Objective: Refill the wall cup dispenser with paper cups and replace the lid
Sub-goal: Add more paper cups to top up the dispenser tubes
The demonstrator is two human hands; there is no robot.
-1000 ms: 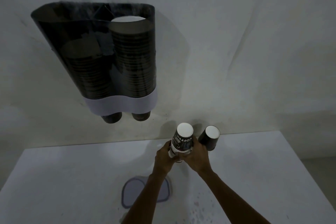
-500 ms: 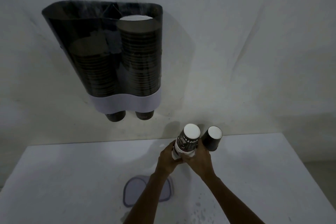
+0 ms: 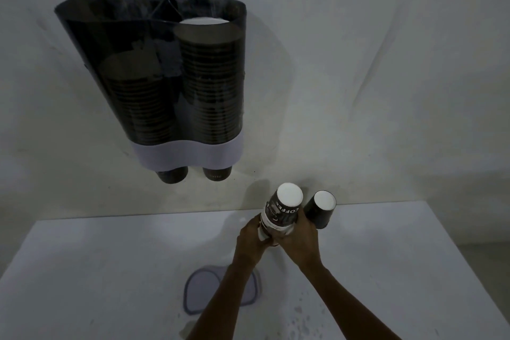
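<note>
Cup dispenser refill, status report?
Both hands, left and right, grip a cup stack. Dispenser open; left tube lower. Lid on table. One cup standing. Path clear.

You have the wall cup dispenser (image 3: 165, 85) mounted at the far left, its dark see-through body open at the top. Inside, the right stack of cups (image 3: 211, 83) reaches almost to the rim, and the left stack (image 3: 138, 107) sits lower. One cup bottom pokes out below each side of the pale base band. Your stack of paper cups (image 3: 281, 212) stands upside down, white bottom up. The lid (image 3: 204, 288) lies flat on the near tabletop (image 3: 96, 270).
</note>
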